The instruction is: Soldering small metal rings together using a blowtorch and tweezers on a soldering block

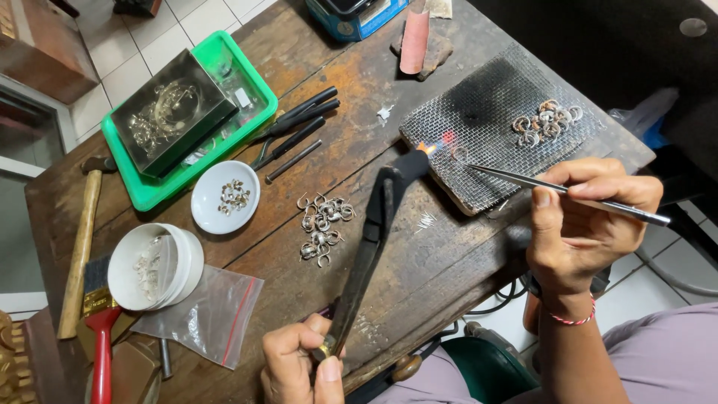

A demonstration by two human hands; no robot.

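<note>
My left hand (295,366) grips the brass base of a long black torch (374,239) at the table's near edge. Its small flame (428,148) points at a glowing red spot (449,138) on a wire mesh pad (479,90). My right hand (587,221) holds long steel tweezers (538,185). Their tip reaches a small ring (459,154) lying beside the glow. A cluster of silver rings (544,122) sits on the mesh at the right. Another pile of silver rings (321,228) lies on the wood, left of the torch.
A white dish (206,209) holds small silver pieces. A green tray (142,191) carries a dark box, with black pliers (299,123) beside it. At the left lie a hammer (78,254), a round white tub (191,258), a brush (101,329) and a plastic bag (206,318).
</note>
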